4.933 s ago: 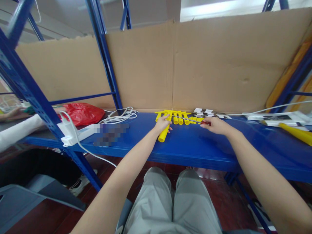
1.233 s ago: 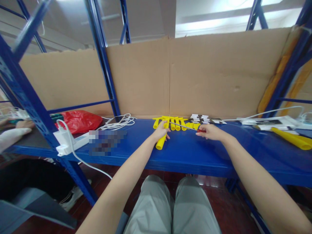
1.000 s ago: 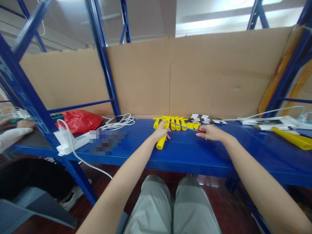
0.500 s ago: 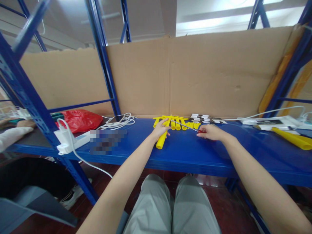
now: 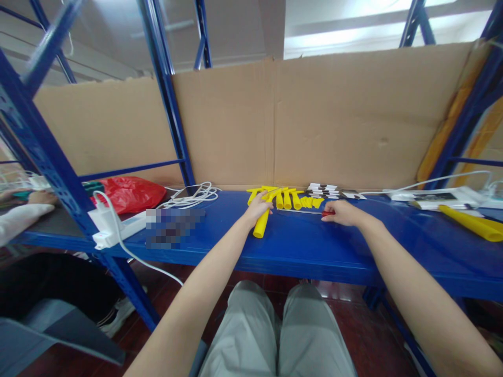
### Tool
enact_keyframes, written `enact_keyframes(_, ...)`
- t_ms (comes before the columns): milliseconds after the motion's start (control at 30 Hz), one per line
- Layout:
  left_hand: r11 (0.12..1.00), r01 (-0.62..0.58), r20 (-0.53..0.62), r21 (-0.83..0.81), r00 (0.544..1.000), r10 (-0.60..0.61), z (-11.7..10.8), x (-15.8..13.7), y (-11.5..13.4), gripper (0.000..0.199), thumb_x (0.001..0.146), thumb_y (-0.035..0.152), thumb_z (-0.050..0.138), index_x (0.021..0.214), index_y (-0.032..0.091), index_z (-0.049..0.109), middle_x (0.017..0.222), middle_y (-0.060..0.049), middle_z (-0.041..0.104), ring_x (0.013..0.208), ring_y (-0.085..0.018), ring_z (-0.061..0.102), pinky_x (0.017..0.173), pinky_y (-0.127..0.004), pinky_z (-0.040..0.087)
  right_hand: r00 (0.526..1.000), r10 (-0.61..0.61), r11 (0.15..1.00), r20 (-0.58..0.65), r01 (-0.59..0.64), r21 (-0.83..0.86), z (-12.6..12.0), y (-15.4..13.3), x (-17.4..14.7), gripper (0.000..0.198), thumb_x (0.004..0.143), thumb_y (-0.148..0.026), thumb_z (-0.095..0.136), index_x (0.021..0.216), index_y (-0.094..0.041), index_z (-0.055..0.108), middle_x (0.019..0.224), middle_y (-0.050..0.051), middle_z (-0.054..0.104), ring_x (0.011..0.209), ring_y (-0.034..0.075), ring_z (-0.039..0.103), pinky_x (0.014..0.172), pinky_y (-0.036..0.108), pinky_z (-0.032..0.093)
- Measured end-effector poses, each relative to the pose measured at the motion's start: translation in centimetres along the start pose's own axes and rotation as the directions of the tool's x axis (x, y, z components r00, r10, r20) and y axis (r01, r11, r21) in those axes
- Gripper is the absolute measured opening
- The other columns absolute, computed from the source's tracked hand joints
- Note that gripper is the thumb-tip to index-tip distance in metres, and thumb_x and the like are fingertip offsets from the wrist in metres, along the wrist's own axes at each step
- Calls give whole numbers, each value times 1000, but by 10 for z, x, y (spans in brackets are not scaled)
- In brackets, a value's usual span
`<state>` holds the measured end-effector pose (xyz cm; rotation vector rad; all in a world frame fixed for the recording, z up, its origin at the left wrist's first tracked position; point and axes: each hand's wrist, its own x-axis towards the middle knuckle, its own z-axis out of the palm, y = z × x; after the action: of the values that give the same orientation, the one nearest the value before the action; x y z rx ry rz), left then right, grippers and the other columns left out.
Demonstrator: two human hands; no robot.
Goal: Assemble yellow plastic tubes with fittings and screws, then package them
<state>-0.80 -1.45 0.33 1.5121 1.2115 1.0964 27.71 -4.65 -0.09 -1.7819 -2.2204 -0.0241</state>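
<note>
My left hand (image 5: 258,208) is closed around a yellow tube (image 5: 261,225) that slants toward the front of the blue shelf. Between the fingers and thumb of my right hand (image 5: 341,213) is the red handle of a screwdriver (image 5: 328,213). Its long thin metal shaft points left, low over the shelf, toward the tube; whether the tip touches anything cannot be made out. Behind and between my hands lies a row of several yellow tubes (image 5: 287,201) with T-shaped far ends. Small yellow pieces (image 5: 312,202) sit at the right end of that row.
Small white and dark pieces (image 5: 322,189) lie at the cardboard wall (image 5: 334,115). A larger yellow tube (image 5: 471,222) rests at right. A white power strip (image 5: 128,226), cables (image 5: 198,196) and a red bag (image 5: 131,193) are at left, where another person's hand (image 5: 41,198) shows.
The screwdriver's shaft has dropped from a slant across the yellow tubes to nearly level in front of them. My right hand has shifted slightly right; the held tube's near end moved slightly.
</note>
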Motion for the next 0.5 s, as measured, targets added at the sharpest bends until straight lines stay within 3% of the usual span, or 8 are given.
enact_keyframes(200,997,-13,32,70,999,11,3,6,-11,85,70,0,56,150,18,32,93,-6,68,73,-16,66,63,-23,54,998,-63,998,8,62,16,0,0,-1,18,74,-39,68,66,-24,61,70,4,69,66,19,61,58,29,44)
enact_keyframes(300,997,-14,66,78,998,9,4,7,-14,87,71,0,54,151,19,27,92,-7,68,71,-16,66,59,-24,54,997,-67,998,25,66,22,0,0,-1,18,73,-40,69,67,-24,63,75,4,71,69,20,62,60,30,45)
enact_keyframes(500,1000,-23,28,-9,999,24,12,10,-17,84,75,-1,52,150,20,22,103,-7,68,69,-13,67,60,-23,57,997,-61,998,56,60,23,-1,-3,-2,16,74,-37,70,67,-23,65,79,5,72,72,21,64,63,30,47)
